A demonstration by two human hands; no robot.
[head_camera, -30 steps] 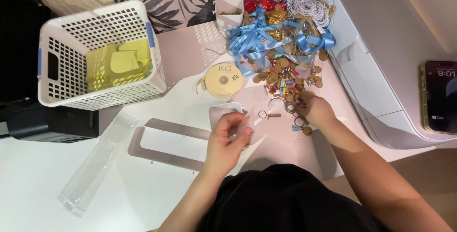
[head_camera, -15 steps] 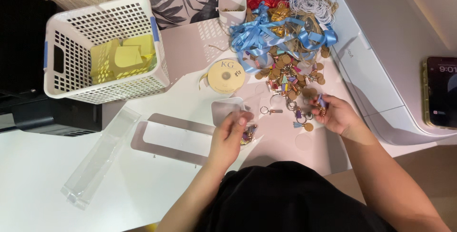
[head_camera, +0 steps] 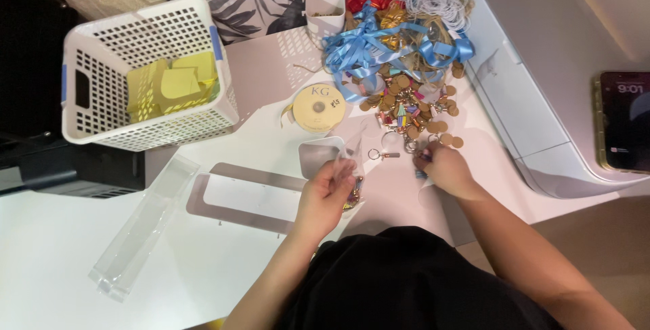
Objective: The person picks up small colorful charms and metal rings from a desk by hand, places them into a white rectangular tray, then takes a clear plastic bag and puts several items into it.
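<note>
Fingers (head_camera: 338, 171) of the left hand (head_camera: 325, 194) pinch a clear bag (head_camera: 351, 167) — upright.

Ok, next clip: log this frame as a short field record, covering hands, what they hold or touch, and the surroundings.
left hand: holds a small clear bag with colourful bits inside
right hand: fingers closed on a small piece at the near edge of the pile of keyrings
behind pile: blue ribbons
centre: yellow tape spool, lying flat
left: white basket with yellow papers
far right: phone, screen lit
surface: white table
</note>
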